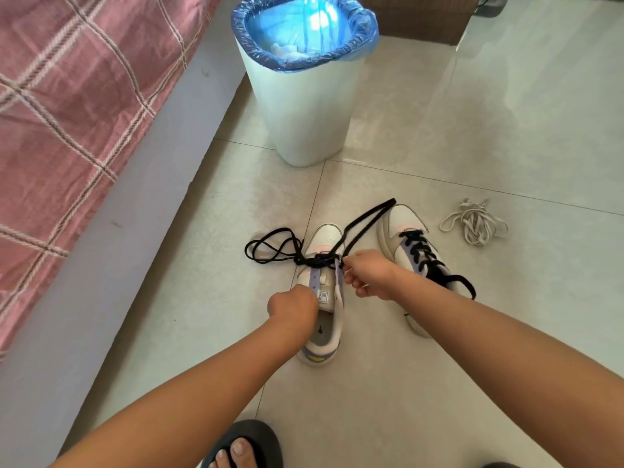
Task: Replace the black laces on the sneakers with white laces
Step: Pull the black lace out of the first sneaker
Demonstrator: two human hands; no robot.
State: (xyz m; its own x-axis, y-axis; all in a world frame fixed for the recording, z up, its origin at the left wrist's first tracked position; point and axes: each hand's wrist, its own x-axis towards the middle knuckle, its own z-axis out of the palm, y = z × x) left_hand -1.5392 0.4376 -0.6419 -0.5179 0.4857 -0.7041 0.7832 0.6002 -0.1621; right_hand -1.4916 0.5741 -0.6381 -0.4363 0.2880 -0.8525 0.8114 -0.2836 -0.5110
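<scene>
Two white sneakers stand on the tiled floor. On the left sneaker [322, 238] the black lace [270, 248] is mostly pulled out, looping loose to its left, with a long doubled strand stretching up to the right. My left hand [293, 305] grips the left edge of that shoe's opening. My right hand [366, 273] pinches the black lace at the right eyelet row. The right sneaker [401, 224] is still fully laced in black. A bundle of white laces [474, 222] lies on the floor to its right.
A white bin [307, 123] with a blue liner stands just beyond the sneakers. A bed with a pink checked cover [67, 113] and a grey side panel runs along the left. My foot in a dark sandal [243, 447] is at the bottom edge.
</scene>
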